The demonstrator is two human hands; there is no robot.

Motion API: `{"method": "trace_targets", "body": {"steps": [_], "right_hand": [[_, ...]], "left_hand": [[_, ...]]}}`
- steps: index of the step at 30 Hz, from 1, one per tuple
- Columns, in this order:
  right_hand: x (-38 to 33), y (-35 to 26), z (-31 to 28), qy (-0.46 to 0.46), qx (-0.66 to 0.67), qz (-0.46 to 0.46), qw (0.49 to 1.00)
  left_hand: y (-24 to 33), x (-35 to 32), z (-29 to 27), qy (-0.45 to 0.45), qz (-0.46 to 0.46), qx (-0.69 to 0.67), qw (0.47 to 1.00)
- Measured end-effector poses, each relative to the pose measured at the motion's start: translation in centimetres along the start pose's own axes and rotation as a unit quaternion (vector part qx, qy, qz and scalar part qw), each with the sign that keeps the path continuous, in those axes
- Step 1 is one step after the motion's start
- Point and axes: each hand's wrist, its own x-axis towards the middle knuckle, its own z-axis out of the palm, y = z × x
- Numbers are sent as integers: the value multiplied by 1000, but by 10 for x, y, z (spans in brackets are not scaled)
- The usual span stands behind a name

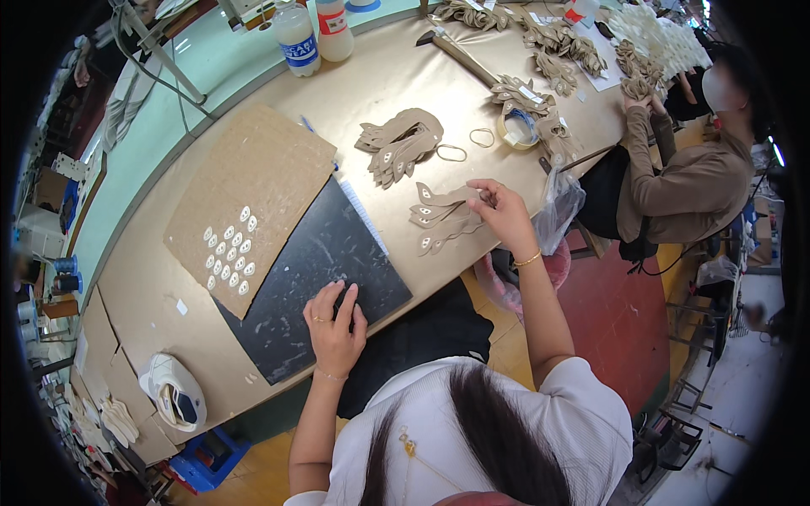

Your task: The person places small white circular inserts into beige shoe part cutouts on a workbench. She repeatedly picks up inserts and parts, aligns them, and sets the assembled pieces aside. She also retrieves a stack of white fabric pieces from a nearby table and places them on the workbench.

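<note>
On the tabletop (380, 93), the step in hand looks like separating brown pieces; the next move seems to call for a light pinch on one. One tan board (253, 177) spans left of centre, overlapping one black mat (316, 266) mid-frame. The left hand (337, 329) has its fingers loosely spread over the mat. One brown stack (401, 143) lies upper centre; about four fanned brown pieces (439, 218), right of centre, meet the right hand (506, 218), whether pinched I cannot tell. Smaller are two loose bands (452, 160), smallest about seventeen white patches (231, 253) on the board
</note>
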Motion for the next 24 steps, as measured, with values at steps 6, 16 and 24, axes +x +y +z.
{"method": "trace_targets", "body": {"steps": [6,16,24], "right_hand": [[-5,-76,13,17,-98,-170,980],[-21,-133,23,-27,-80,-182,980],[-1,-39,2,25,1,-13,1000]], "left_hand": [[0,1,-1,14,-3,-24,1000],[-1,-2,-1,30,-23,-44,998],[1,-1,-2,20,-15,-32,999]]}}
